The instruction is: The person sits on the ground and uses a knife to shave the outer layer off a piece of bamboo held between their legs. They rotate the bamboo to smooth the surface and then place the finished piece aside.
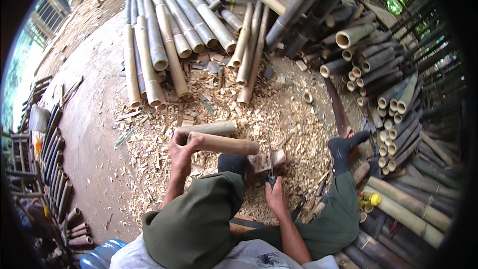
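My left hand [182, 150] is closed round the left end of a short bamboo tube [226, 144], which lies nearly level above my left foot. Just behind it is a second short bamboo piece [213, 128]; whether my fingers touch that one too cannot be made out. My right hand [275, 194] grips the dark handle of a knife [270, 157], its narrow blade pointing away from me. The blade passes over or beside a low wooden block [259, 163] on the chip-covered ground, apart from the tube's right end.
Long bamboo poles [169, 35] lie ahead. Stacked bamboo [383, 65] fills the right side, with a saw [337, 109] near my right foot [343, 152]. Wood chips [289, 119] cover the ground. A yellow bottle [369, 199] lies right; a blue jug [102, 254] stands lower left.
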The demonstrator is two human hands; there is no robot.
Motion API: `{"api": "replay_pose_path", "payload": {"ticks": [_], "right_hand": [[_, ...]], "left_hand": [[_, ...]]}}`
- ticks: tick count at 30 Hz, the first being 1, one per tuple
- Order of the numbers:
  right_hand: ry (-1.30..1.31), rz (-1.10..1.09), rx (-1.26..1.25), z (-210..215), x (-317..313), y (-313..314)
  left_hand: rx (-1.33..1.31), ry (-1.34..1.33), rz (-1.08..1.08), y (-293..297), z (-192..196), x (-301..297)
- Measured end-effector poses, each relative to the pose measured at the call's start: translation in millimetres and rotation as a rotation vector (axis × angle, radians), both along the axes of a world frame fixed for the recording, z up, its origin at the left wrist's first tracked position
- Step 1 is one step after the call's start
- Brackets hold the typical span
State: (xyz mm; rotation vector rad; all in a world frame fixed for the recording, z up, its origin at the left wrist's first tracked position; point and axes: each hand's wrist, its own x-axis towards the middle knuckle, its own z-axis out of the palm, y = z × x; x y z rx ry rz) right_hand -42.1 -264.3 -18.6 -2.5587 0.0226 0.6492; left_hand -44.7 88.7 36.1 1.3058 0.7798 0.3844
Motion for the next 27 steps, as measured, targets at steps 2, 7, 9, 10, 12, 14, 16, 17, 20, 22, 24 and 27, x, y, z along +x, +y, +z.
{"api": "replay_pose_path", "payload": {"ticks": [2,7,9,10,12,14,16,17,20,22,24,27], "right_hand": [[-0.057,0.009,0.008,-0.8,-6.3,3.9],[-0.064,-0.028,0.014,-18.4,-14.2,4.4],[-0.025,-0.071,0.055,-11.9,-13.2,7.5],[-0.030,-0.064,0.070,-9.6,-12.3,9.1],[0.022,-0.035,0.060,-0.2,-8.7,9.5],[-0.019,-0.017,0.045,-1.4,-8.8,7.5],[-0.154,0.007,0.044,-13.0,-13.8,8.8],[-0.151,-0.002,0.051,-16.6,-16.4,10.3],[-0.132,-0.046,0.058,-16.0,-17.2,11.5],[-0.096,-0.058,0.076,-12.3,-16.2,12.9],[-0.098,-0.039,0.075,-17.0,-14.7,10.9],[-0.096,-0.028,0.072,-26.9,-16.1,4.8]], "left_hand": [[0.059,0.229,0.053,41.2,-14.5,-18.4],[0.992,0.573,-0.350,57.3,-23.5,-38.4],[1.148,0.579,-0.600,50.3,-11.8,-22.2],[1.262,0.529,-0.716,55.4,-22.0,-17.1],[1.285,0.499,-0.829,61.0,-23.6,-5.9],[1.316,0.495,-0.928,66.9,-21.7,9.2],[1.157,0.549,-0.995,76.9,-34.2,19.8],[1.078,0.578,-1.024,82.2,-41.6,21.3],[1.299,0.456,-0.915,66.5,-50.2,12.3],[1.469,0.342,-0.791,57.5,-60.8,1.1],[1.356,0.440,-0.831,62.7,-62.8,2.2],[1.159,0.579,-0.804,57.6,-58.0,9.8]]}}
